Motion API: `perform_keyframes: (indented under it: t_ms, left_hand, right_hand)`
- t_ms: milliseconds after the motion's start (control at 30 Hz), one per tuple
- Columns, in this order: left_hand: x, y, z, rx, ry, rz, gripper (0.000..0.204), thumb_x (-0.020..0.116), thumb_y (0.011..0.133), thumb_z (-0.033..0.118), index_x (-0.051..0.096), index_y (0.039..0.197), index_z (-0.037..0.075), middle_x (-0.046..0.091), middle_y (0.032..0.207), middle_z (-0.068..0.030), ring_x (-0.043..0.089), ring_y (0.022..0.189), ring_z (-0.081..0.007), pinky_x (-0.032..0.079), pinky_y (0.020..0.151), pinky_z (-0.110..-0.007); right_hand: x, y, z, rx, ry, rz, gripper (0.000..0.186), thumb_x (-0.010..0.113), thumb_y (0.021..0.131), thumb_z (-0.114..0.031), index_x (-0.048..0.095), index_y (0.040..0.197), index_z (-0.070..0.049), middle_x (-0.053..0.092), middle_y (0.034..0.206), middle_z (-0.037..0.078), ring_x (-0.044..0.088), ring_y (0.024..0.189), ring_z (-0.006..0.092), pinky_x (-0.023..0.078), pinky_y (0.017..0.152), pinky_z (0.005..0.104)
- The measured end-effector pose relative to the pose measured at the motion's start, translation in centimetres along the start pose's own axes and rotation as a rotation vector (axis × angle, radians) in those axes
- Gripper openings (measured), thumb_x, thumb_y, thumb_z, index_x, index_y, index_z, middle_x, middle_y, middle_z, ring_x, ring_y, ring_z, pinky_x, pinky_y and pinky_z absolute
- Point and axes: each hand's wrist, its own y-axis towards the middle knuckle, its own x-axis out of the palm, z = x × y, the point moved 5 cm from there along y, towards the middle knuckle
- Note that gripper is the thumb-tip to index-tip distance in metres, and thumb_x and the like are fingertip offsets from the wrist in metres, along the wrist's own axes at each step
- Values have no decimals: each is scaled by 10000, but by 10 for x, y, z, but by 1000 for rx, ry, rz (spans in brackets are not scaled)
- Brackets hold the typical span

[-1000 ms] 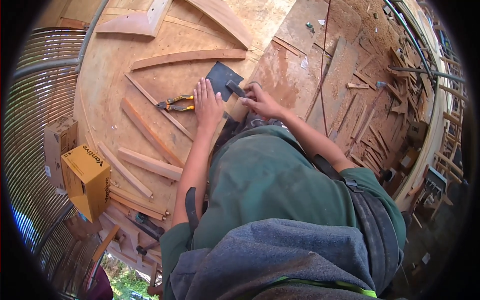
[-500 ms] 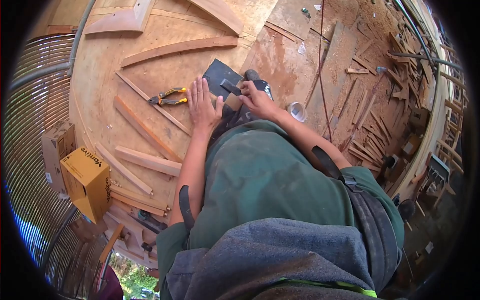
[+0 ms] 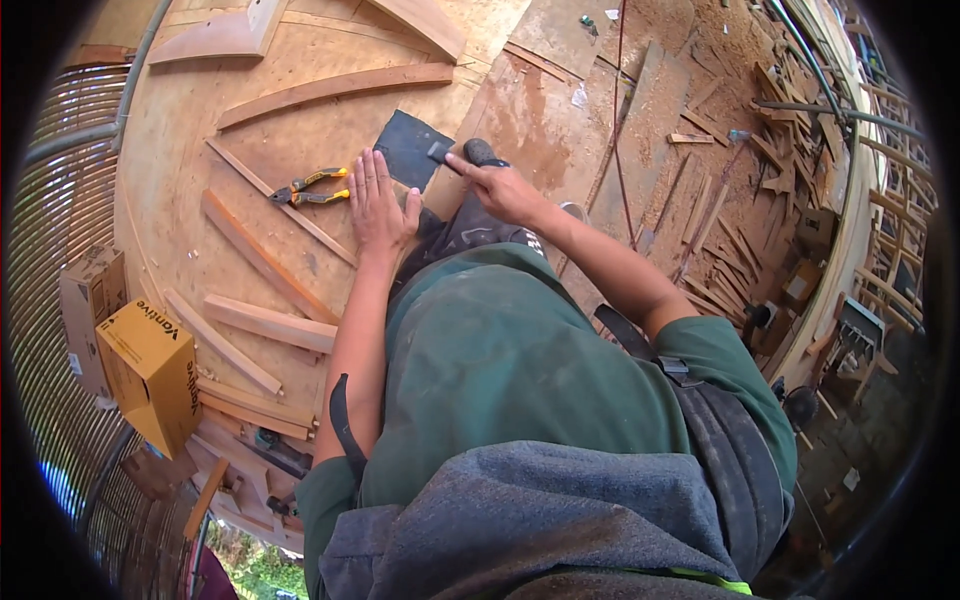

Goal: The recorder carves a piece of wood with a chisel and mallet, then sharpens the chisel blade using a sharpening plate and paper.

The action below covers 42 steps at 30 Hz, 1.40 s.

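A dark blue-grey square sheet (image 3: 408, 135) lies flat on the plywood beyond my lap. My left hand (image 3: 382, 212) is open and flat, its fingers stretched forward against the sheet's near left edge. In my right hand (image 3: 508, 193) is a small flat dark piece (image 3: 437, 152) with a paler end, resting over the sheet's right part; whether it is a blade or a block I cannot tell. My right forefinger stretches along it. Just left of my left hand are pliers (image 3: 312, 188) with yellow and black handles, jaws pointing left, across a thin wooden strip (image 3: 268, 190).
Curved and straight wooden pieces (image 3: 335, 95) lie around the plywood (image 3: 160, 160). Cardboard boxes (image 3: 150, 365) stand at left by the slatted wall. A dark red cord (image 3: 622, 150) crosses the floor at right, near scrap wood (image 3: 725, 220) and sawdust. A white cup (image 3: 574, 211) sits mostly behind my right forearm.
My right hand has pushed the dark piece farther away over the sheet, and its forefinger is now straighter. My left hand stays flat beside the sheet. The whole view has shifted slightly.
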Motion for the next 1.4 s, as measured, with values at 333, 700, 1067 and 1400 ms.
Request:
perform_keyframes:
  t_ms: [333, 700, 1067, 1400]
  left_hand:
    - [-1, 0, 1, 13, -7, 15, 878, 542, 957, 460, 237, 1607, -45, 236, 1678, -243, 205, 1567, -383, 126, 1286, -501]
    - [2, 1, -4, 4, -29, 28, 839, 534, 976, 453, 262, 1604, -32, 241, 1685, -221, 208, 1572, -353, 120, 1293, -472]
    - [1, 6, -1, -95, -54, 68, 662, 497, 1019, 372, 389, 1557, 1, 343, 1654, -176, 275, 1554, -321, 162, 1287, -460]
    - [-1, 4, -2, -96, -71, 33, 766, 565, 951, 409, 363, 1567, 0, 306, 1670, -179, 234, 1569, -319, 145, 1288, -470]
  right_hand:
    - [16, 0, -18, 16, 96, 120, 577, 536, 974, -96, 504, 1533, -234, 661, 774, 243, 648, 684, 420, 522, 680, 493]
    - [0, 5, -21, 72, 3, 1, 526, 550, 1011, -128, 513, 1526, -233, 665, 868, 258, 663, 792, 433, 515, 747, 489]
    - [-3, 9, -17, 49, -7, 118, 475, 568, 1026, -182, 552, 1496, -248, 652, 785, 270, 641, 711, 442, 490, 695, 514]
    - [-8, 17, -16, -1, 35, 138, 487, 579, 1007, -173, 563, 1487, -255, 671, 828, 271, 661, 735, 440, 513, 703, 512]
